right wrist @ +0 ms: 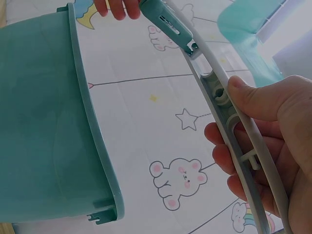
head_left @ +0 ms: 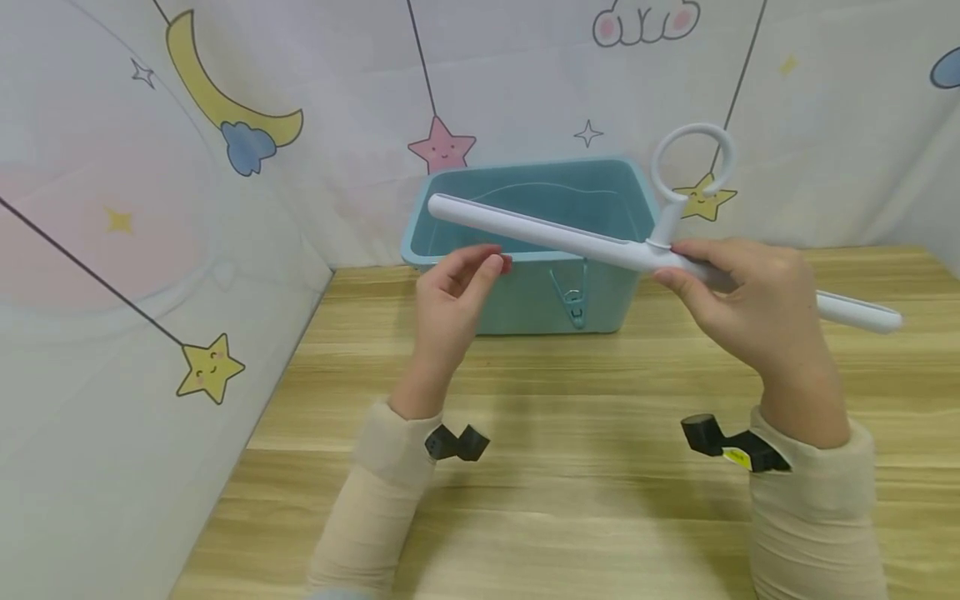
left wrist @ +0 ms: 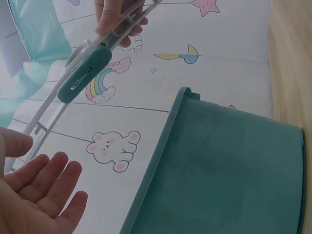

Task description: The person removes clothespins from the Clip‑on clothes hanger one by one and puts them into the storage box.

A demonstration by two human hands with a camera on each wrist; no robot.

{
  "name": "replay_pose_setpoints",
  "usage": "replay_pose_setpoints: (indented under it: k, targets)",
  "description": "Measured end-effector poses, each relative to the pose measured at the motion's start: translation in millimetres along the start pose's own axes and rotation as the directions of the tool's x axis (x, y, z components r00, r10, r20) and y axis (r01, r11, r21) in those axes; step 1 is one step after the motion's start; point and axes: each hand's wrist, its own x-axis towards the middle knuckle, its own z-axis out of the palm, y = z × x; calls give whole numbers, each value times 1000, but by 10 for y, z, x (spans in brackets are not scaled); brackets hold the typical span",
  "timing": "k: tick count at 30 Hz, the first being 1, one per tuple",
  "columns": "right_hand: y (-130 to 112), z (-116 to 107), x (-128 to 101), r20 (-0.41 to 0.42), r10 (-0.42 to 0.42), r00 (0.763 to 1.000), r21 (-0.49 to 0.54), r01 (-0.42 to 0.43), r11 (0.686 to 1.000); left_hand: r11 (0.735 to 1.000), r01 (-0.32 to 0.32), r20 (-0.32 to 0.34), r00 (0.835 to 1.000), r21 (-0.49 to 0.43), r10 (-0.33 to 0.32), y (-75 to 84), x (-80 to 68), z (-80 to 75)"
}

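Observation:
My right hand grips a white clothes hanger with a straight bar and an open ring hook, holding it up at a slant. The hook points upward. From the bar hangs a teal clip, which the left wrist view shows close up as a rounded clip. My left hand is below the hanger's left part, fingers loosely bent, holding nothing; its spread fingers show in the left wrist view. The right wrist view shows my right thumb and fingers around the hanger's hollow underside.
A teal bin stands on the wooden table behind my hands, against the patterned white cloth. Another cloth wall stands at the left. Part of the bin is hidden behind the hanger and my left hand.

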Motion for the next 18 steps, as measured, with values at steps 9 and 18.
replay_pose_setpoints:
  k: [9, 18]
  targets:
    - [-9, 16, -1, 2, 4, 1000, -1, -4, 1000, 998, 23, 61, 998, -62, -20, 50, -83, 108]
    - [-26, 24, -6, 16, 13, 1000, -4, -13, 1000, 994, 92, 126, 988, -59, -84, 49, -143, 199]
